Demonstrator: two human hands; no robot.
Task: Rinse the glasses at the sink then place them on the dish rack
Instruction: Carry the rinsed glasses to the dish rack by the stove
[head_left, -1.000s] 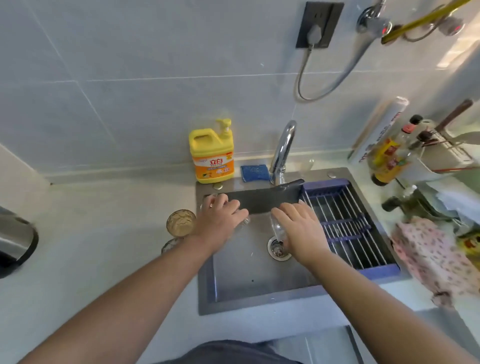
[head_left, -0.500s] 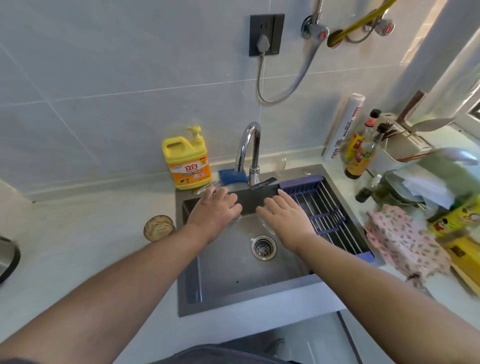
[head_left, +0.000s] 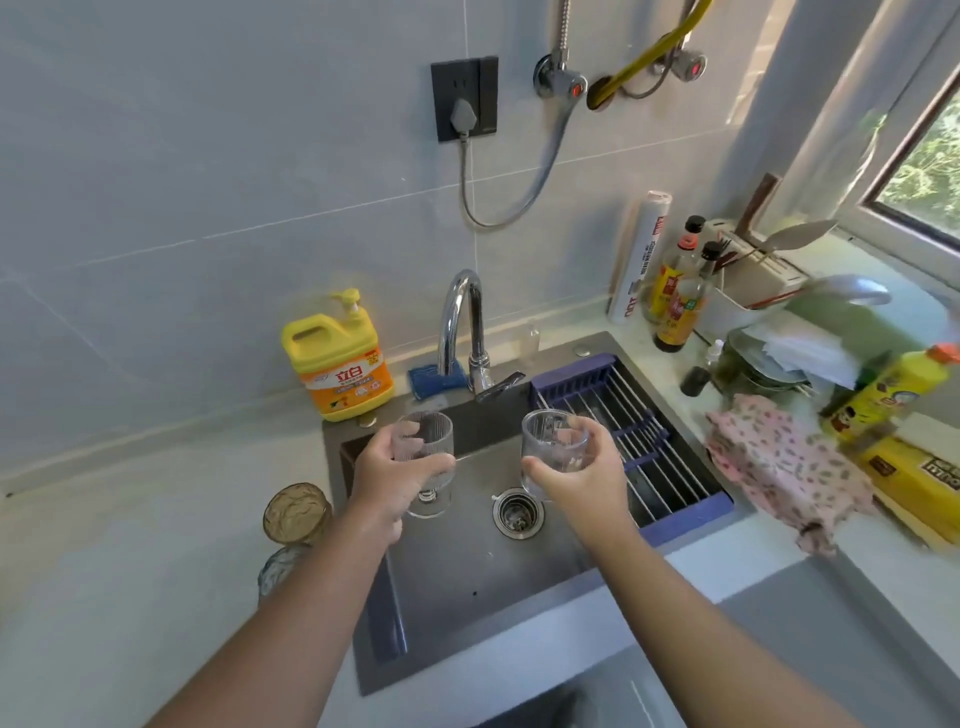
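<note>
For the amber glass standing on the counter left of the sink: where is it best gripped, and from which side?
Probably round the wall of the amber glass just under the rim, from above: it stands upright, mouth up. The bluish glass crowds its near side, so grip it left and right.

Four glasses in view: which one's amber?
The amber glass, on the counter left of the sink. The bluish glass beside it is nearer the camera; the ribbed glass in the left hand and the second glass in the right hand are clear.
</note>
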